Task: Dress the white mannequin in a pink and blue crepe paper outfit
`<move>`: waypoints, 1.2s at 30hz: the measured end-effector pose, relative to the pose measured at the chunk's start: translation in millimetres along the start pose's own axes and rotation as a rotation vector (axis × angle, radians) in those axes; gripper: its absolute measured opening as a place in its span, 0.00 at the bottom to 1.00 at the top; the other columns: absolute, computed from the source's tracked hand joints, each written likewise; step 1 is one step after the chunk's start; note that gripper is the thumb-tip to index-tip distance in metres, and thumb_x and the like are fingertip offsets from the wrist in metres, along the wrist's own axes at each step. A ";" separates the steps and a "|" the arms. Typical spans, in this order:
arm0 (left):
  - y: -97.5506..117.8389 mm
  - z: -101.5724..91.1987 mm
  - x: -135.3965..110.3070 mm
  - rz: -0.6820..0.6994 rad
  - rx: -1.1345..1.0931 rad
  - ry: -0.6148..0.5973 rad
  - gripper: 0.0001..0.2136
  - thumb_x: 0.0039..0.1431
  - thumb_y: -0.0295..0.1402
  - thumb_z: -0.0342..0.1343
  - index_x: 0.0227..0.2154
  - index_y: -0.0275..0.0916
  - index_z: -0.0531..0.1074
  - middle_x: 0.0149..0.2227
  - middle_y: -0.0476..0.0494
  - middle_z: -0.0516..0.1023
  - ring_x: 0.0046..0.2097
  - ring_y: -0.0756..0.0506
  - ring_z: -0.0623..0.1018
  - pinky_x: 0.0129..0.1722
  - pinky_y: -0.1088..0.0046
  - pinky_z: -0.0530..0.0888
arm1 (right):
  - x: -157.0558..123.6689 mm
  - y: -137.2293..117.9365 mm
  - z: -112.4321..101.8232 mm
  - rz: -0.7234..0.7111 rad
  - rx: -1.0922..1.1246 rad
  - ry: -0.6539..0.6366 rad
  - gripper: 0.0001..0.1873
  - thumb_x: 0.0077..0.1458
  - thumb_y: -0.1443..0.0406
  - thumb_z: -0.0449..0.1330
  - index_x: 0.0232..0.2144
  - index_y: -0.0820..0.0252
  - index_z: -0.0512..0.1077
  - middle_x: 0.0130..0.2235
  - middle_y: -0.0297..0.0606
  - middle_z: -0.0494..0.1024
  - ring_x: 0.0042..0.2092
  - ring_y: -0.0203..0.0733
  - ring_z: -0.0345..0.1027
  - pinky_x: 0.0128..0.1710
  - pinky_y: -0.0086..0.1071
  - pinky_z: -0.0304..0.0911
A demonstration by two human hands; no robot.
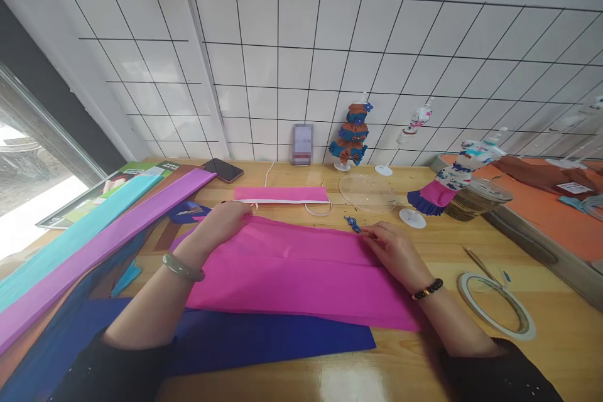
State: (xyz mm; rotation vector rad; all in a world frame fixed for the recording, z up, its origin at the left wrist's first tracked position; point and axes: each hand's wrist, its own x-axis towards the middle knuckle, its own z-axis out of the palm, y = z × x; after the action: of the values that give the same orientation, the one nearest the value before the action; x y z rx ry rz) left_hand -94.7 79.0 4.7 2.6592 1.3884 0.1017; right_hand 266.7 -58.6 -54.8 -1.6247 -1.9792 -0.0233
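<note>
Your left hand [227,222] and right hand [393,251] pinch the far edge of the pink sheet [292,282], which spans between them; the blue sheet [273,338] lies nearer you than either hand.

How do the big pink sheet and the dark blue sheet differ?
The pink sheet is bright, the blue sheet dark. The left hand and right hand touch the pink sheet; neither touches the blue sheet. The pink sheet overlaps the blue sheet, which lies nearer the person. Both are thin sheets on the table.
</note>
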 end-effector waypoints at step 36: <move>-21.7 29.8 -33.9 0.168 0.133 0.129 0.10 0.56 0.21 0.46 0.32 0.36 0.73 0.35 0.41 0.74 0.40 0.44 0.72 0.40 0.68 0.68 | -6.4 12.7 -7.4 -0.065 0.007 -0.186 0.11 0.55 0.65 0.51 0.32 0.54 0.74 0.38 0.39 0.78 0.39 0.45 0.72 0.39 0.40 0.68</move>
State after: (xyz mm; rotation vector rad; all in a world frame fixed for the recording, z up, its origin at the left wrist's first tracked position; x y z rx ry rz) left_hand -127.9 60.7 -28.0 2.9245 1.2443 0.2097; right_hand 281.8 -63.6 -55.6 -1.6077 -2.1690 0.1130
